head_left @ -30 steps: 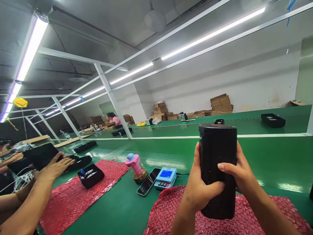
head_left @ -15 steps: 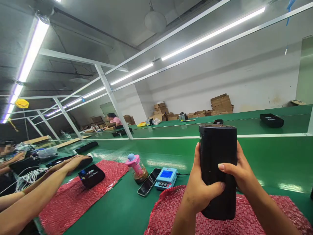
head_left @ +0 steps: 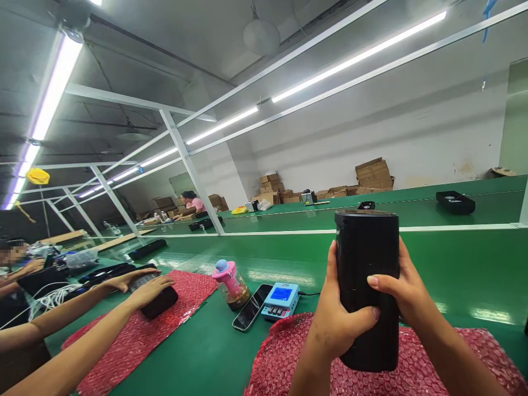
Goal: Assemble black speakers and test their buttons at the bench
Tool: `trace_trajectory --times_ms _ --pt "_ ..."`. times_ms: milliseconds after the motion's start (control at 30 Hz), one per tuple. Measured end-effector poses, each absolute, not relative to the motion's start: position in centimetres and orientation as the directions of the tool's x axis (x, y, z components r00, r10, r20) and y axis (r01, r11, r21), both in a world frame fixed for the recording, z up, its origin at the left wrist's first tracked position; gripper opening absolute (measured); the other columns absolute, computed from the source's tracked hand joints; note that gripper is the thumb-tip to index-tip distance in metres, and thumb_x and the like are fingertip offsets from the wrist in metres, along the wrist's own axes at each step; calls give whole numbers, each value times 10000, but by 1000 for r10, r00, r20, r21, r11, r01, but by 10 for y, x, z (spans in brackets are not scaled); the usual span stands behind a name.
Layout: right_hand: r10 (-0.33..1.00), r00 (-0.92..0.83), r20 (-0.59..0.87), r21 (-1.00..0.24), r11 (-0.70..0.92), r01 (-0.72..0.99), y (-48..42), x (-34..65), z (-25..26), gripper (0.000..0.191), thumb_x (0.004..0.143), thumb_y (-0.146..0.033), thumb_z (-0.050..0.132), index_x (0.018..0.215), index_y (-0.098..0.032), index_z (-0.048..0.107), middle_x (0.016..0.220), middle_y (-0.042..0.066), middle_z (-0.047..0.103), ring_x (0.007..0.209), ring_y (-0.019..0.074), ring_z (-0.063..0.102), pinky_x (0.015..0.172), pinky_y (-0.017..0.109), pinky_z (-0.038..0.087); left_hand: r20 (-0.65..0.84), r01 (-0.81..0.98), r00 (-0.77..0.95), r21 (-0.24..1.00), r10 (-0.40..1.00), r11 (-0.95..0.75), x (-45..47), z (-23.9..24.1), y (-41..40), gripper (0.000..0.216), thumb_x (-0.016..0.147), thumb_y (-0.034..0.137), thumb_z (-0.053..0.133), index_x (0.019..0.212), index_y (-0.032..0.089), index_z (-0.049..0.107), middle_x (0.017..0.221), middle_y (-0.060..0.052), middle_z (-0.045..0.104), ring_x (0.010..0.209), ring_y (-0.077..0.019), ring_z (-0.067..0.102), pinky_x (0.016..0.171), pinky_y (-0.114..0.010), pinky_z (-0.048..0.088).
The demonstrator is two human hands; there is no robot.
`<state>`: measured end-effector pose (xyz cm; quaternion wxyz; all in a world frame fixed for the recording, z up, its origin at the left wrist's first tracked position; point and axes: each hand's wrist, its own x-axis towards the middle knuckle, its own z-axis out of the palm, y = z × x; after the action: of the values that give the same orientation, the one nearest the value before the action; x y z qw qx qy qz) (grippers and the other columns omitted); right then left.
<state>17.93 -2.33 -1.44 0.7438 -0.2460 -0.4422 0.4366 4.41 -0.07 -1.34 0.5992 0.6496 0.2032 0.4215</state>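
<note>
A black box-shaped device casing (head_left: 367, 253) with rounded edges stands upright between my two hands, raised over red bubble wrap (head_left: 449, 363). My left hand (head_left: 338, 319) is closed on its left side, thumb across the near face. On the other side, my right hand (head_left: 406, 286) grips the right edge, its thumb also pressed on the front. The fingers behind the casing are hidden. Left of my hands lie a light-blue meter (head_left: 281, 301) with a lit screen and a dark-screened phone (head_left: 251, 308).
A pink-lidded bottle (head_left: 231, 286) stands behind the phone. At left, a co-worker's hands (head_left: 150, 289) rest on a black casing (head_left: 163, 302) over another red bubble-wrap sheet (head_left: 124, 352). White cables (head_left: 51, 300) lie farther left. A black tray-like part (head_left: 455, 202) sits on the far bench.
The co-worker's hands have moved from a farther black item onto the casing on the left bubble wrap. My hands and the casing I hold have barely moved.
</note>
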Motion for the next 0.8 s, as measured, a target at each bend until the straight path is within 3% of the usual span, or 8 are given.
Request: trace_trajectory --times_ms 800 --pt "899 201 388 -794 437 -423 -28 179 -10 826 687 -296 777 1370 -323 314 1202 46 615 1066 286 612 954 504 514 297 -217 555 953 777 -210 43 -13 -3 1138 660 195 736 1496 313 -27 1405 -117 463 1179 -313 551 952 -456 499"
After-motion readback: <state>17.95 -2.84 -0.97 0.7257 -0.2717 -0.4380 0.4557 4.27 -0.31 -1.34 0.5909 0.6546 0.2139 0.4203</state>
